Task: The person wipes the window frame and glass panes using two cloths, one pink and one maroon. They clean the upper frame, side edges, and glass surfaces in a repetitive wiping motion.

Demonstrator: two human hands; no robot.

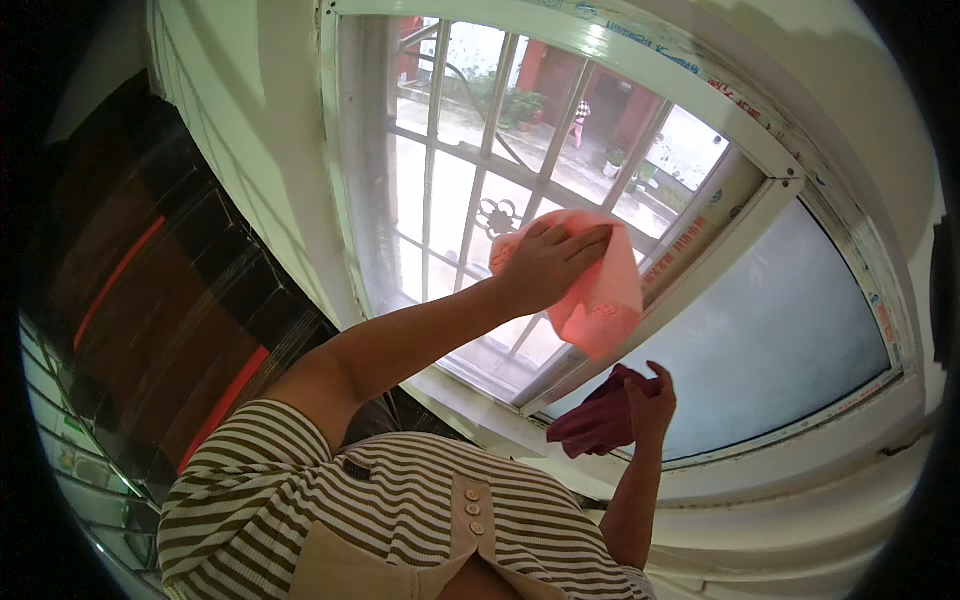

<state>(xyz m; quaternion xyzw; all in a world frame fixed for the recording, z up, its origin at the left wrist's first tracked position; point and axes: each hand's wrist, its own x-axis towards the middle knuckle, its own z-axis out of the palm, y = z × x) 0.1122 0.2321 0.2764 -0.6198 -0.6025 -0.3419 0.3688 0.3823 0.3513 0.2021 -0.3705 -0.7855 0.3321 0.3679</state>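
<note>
My left hand [543, 266] grips the pink cloth [602, 312] draping below its fingers, likely light, soft and best bunched near the top; my right hand [651, 402] clutches a maroon cloth [596, 420] left of its fingers.

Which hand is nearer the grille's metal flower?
Left. The left hand, on the pink cloth, is just below and right of the flower in view; the right hand, holding the maroon cloth, is farther away, lower.

Head-worn fisheye, downward past hands [545, 265] [652, 405] toward window [745, 320]
</note>
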